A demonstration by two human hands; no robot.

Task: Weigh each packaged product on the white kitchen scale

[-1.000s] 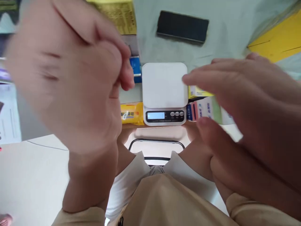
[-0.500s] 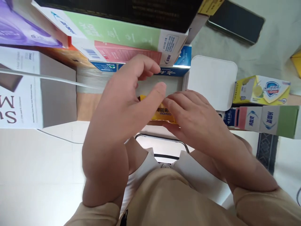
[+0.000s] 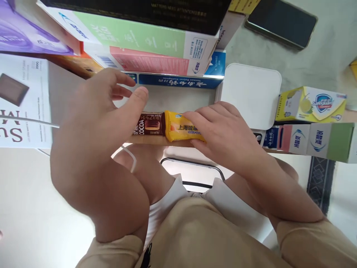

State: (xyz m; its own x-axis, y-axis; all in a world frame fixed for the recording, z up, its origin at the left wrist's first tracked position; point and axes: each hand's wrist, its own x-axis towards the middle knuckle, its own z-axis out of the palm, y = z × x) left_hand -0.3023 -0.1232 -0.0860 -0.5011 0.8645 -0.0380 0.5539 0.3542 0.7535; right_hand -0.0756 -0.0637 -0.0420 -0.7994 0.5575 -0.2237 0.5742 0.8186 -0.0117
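We are drawing the left hand aside, fingers wide, exposing the cocoa bar aligned with soap the right hand holds.

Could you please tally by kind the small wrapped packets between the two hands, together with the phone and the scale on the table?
Packets: 2 (brown cocoa packet, yellow sulfur soap packet)
Phones: 1 (dark phone)
Scales: 1 (white scale)
Total: 4
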